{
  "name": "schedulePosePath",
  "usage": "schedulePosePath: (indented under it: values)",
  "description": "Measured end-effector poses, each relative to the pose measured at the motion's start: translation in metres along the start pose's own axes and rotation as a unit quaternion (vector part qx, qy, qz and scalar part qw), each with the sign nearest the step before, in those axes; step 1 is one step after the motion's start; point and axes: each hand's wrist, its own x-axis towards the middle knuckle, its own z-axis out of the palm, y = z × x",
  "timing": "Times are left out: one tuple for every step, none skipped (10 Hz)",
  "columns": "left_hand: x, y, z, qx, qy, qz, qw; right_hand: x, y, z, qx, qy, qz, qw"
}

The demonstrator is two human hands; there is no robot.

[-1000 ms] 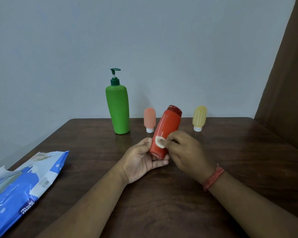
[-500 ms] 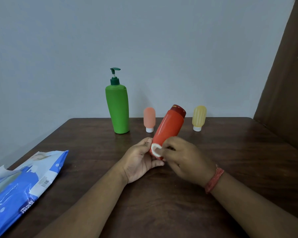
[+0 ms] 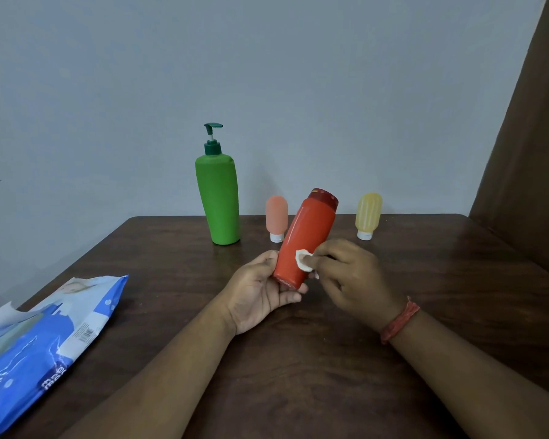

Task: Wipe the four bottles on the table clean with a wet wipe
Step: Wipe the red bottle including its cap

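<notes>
Blue wipe pack at left edge of surface. Green pump bottle, pink tube upright behind. Left hand curled around tilted red bottle base; right hand grip pinching wet wipe against it. Yellow tube far right.

a plain grey-blue wall stands behind a dark brown wooden table. a brown curtain hangs at the right edge. the light is soft and even.
</notes>
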Motion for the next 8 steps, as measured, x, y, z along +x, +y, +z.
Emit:
schedulePosePath:
  values:
    - [0.0, -0.003, 0.001, 0.015, -0.012, -0.002, 1.0, -0.001, -0.01, 0.001, 0.002, -0.034, -0.043, 0.998]
    - [0.001, -0.005, -0.001, 0.027, -0.029, 0.002, 0.999, 0.003, -0.015, 0.001, -0.022, -0.06, -0.078, 0.995]
    - [0.002, -0.005, -0.004, 0.041, -0.042, -0.002, 0.998, 0.004, 0.01, 0.008, -0.046, 0.018, 0.057, 0.997]
    - [0.002, -0.006, -0.004, 0.06, -0.05, -0.001, 0.997, 0.001, 0.016, 0.011, -0.04, 0.03, 0.122, 0.991]
    - [0.003, -0.006, -0.005, 0.064, -0.05, 0.0, 0.997, 0.002, 0.01, 0.011, -0.017, 0.012, 0.103, 0.994]
    - [0.003, -0.007, -0.003, 0.086, -0.059, -0.002, 0.995, 0.006, 0.023, 0.0, 0.014, 0.078, 0.21, 0.974]
    - [0.003, -0.007, -0.002, 0.107, -0.067, -0.008, 0.992, 0.002, 0.025, -0.006, 0.027, 0.098, 0.23, 0.968]
    - [0.003, -0.007, -0.002, 0.102, -0.053, -0.009, 0.993, 0.003, 0.008, 0.002, 0.031, -0.004, 0.193, 0.981]
